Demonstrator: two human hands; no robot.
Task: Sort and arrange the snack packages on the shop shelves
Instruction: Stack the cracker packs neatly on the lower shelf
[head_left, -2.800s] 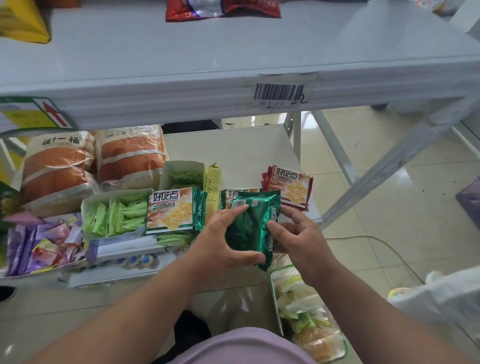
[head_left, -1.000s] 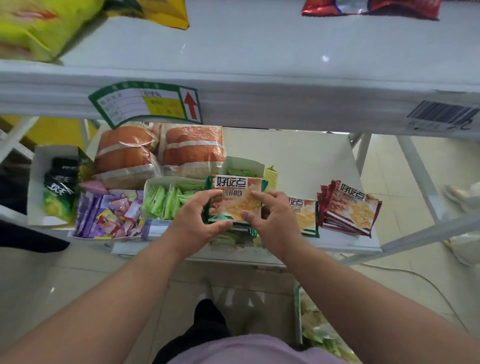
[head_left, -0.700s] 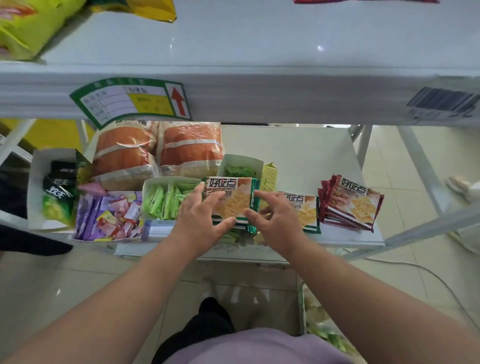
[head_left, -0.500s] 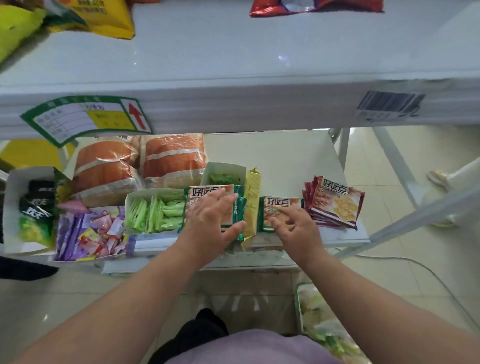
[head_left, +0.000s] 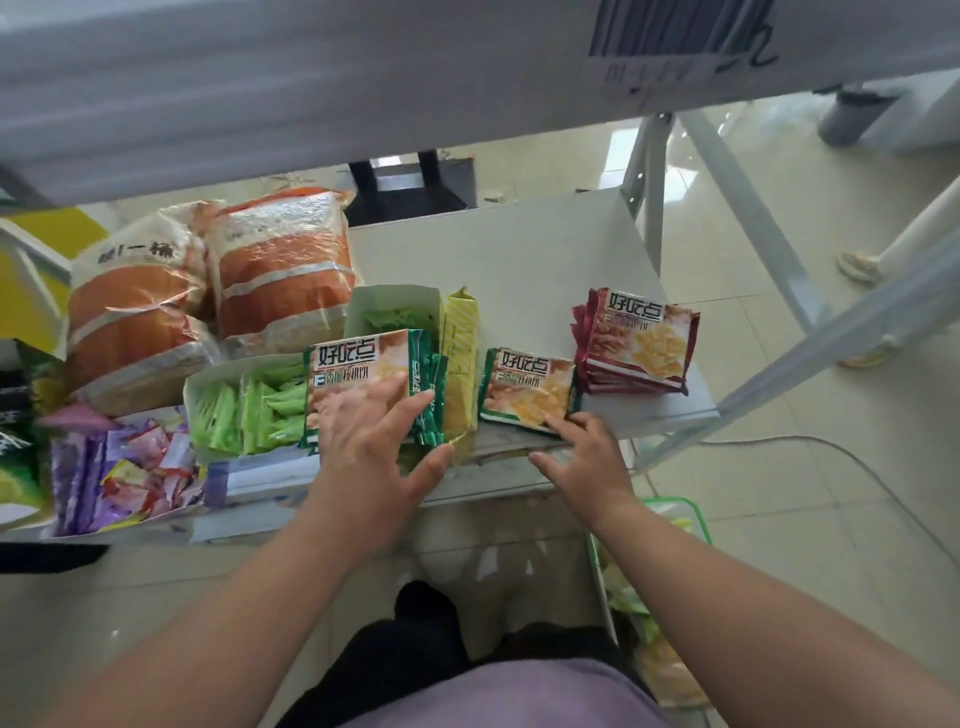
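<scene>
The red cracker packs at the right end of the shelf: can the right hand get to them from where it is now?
Probably yes. The right hand lies open at the shelf's front edge, just left of the red cracker packs, and nothing stands between them.

You have green-edged cracker packs with orange-cream fronts, dark red packs beside them, a yellow striped box, bright green sachets, purple mixed sweets and orange-and-white banded bags.
</scene>
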